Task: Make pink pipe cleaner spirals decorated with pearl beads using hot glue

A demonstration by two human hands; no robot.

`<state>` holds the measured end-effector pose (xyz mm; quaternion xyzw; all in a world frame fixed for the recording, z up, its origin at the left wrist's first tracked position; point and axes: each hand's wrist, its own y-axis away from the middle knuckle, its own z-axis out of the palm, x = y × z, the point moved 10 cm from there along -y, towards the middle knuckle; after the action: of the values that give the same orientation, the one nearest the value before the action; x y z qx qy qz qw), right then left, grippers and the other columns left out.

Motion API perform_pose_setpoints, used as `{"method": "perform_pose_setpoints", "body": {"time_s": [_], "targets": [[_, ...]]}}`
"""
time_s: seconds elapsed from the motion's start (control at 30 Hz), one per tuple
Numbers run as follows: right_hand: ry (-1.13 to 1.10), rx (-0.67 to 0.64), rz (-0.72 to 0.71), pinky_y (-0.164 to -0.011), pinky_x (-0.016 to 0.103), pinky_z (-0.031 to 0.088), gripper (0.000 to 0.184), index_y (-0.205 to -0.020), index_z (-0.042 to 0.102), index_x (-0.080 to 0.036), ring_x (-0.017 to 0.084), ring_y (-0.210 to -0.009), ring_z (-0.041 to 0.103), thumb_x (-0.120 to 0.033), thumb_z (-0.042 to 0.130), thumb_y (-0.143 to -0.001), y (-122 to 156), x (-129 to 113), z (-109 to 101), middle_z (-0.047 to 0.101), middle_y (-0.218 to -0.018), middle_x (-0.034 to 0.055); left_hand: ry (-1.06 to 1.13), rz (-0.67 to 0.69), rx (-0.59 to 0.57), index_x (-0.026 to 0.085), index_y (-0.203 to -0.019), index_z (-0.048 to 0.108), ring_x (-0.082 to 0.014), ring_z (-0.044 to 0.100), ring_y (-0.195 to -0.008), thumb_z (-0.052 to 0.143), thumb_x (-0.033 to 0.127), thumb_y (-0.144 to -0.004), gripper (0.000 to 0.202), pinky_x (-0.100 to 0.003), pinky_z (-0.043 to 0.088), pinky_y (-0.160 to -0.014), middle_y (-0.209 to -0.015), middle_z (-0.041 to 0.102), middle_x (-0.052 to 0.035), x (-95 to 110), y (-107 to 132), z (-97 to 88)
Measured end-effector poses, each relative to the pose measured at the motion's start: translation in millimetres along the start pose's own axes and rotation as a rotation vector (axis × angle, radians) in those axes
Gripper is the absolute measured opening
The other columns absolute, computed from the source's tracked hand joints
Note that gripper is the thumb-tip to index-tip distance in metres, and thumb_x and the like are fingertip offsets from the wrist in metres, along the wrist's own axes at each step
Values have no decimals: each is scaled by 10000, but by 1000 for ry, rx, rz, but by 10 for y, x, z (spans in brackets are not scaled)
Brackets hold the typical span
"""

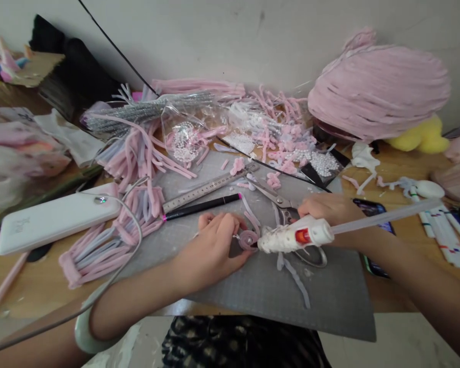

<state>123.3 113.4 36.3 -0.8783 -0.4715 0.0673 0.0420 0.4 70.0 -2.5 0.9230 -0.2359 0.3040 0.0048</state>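
though partly hidden — pink coil (247,238)

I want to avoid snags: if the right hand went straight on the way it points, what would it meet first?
Probably the scissors, just ahead of the right hand; depth is unclear, so it might pass above.

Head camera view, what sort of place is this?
Probably a craft worktable, judging by the glue gun, the gray cutting mat and the pink fuzzy stems.
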Motion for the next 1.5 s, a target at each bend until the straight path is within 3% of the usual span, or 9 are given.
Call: {"method": "perform_pose_setpoints", "body": {"time_s": [0.6, 0.9, 1.3, 1.5], "targets": [[8, 102, -132, -505, 253, 311, 293, -645, 549, -151, 143, -506, 482, -274, 409, -871, -16, -143, -59, 534, -529, 27, -185, 5, -68, 180, -835, 412, -211, 536, -921, 465, 179, -830, 53, -454, 258, -845, -913, 633, -43, 39, 6, 57], [25, 96, -149, -503, 257, 315, 277, -634, 551, -147, 144, -500, 481, -226, 409, -858, -21, -154, -84, 537, -528, 31, -179, -27, -100, 178, -851, 433, -221, 525, -907, 467, 179, -822, 44, -477, 262, -844, -851, 619, -25, 29, -39, 75], [67, 9, -47, -509, 264, 317, 218, -642, 573, -141, 162, -525, 526, -171, 424, -798, -32, -11, -49, 583, -561, 57, -169, -48, -114, 174, -876, 449, -228, 525, -890, 488, 183, -814, 74, -498, 268, -845, -839, 611, -32, 20, -34, 70], [44, -22, 30, -503, 270, 307, 202, -638, 555, -172, 170, -526, 529, -213, 424, -786, -47, 88, 5, 591, -565, 53, -142, -78, -113, 179, -876, 455, -224, 542, -873, 500, 200, -818, 76, -508, 266, -852, -834, 617, -27, 6, -36, 68]]}}
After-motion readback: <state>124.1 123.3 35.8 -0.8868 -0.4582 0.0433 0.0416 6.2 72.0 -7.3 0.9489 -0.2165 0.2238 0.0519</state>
